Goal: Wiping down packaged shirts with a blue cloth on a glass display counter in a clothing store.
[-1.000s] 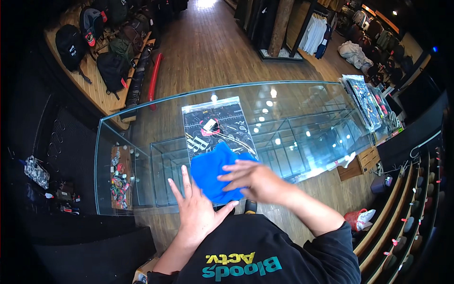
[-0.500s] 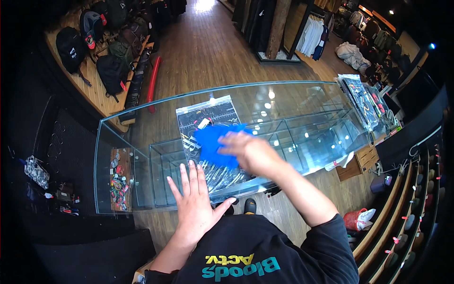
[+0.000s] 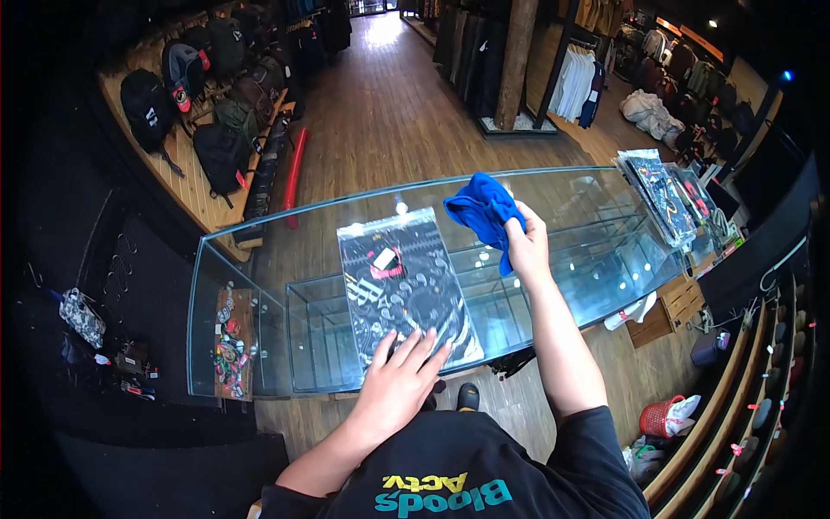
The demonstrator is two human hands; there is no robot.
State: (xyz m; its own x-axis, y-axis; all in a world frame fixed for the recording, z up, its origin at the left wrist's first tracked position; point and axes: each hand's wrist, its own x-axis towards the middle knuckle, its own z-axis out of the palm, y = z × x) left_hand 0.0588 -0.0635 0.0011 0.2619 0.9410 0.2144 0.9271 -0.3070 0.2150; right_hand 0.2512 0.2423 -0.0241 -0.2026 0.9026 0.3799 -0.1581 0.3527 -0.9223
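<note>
A dark patterned garment in a clear plastic bag [image 3: 415, 294] lies flat on the glass display counter [image 3: 303, 233]. Pressed on the near end of this bag is my left hand [image 3: 399, 374], its fingers stretched out and spread. My right hand [image 3: 527, 246] pinches a crumpled blue cloth [image 3: 481, 209] and holds it above the glass, to the right of the bag's far end. A white tag with a pink-red edge [image 3: 385, 259] shows through the plastic.
More bagged garments [image 3: 655, 197] are stacked at the counter's right end. Small colourful items on a wooden board [image 3: 232, 342] show through the glass at left. Backpacks [image 3: 220, 157] line a wooden shelf beyond. A red basket [image 3: 664, 418] stands on the floor at lower right.
My right hand has lifted the blue cloth off the bag and moved it right and farther away, uncovering the bag's middle. My left hand has shifted right onto the bag's near end.
</note>
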